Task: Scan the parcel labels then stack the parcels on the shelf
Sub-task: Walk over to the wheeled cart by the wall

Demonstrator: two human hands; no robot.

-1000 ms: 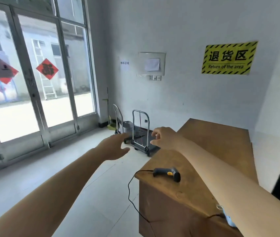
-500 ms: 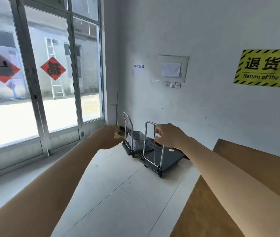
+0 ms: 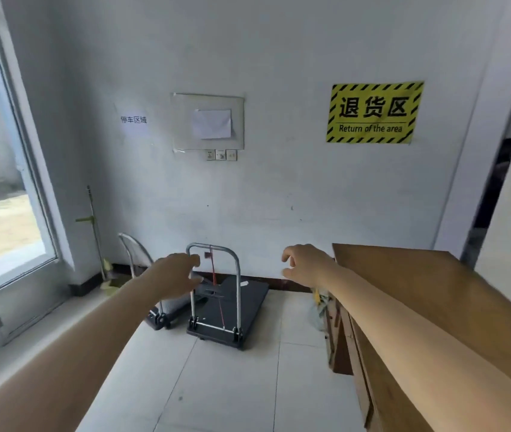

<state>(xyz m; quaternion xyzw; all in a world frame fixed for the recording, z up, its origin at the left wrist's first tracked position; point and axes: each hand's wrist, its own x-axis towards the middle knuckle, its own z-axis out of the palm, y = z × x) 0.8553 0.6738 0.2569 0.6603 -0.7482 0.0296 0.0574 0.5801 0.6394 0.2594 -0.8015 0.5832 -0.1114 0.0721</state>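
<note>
In the head view, both bare arms are stretching forward over the tiled floor (image 3: 232, 388). The left hand (image 3: 174, 275) is hovering at the handle (image 3: 213, 245) of a black platform trolley (image 3: 248, 307). Its fingers are loosely curled and slightly spread, and I cannot tell whether they touch the bar. The right hand (image 3: 307, 265) is hanging beside the brown worktop (image 3: 419, 291), fingers loosely curled apart and holding nothing. Where the parcels are cannot be told from here.

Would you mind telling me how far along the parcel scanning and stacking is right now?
Nothing looks done yet: no parcel, label or shelf is in view. In hand: the left hand and right hand, both empty, reach toward the flatbed trolley, the left one by its handle. Left: fetching parcels, scanning and stacking, all of it.
</note>
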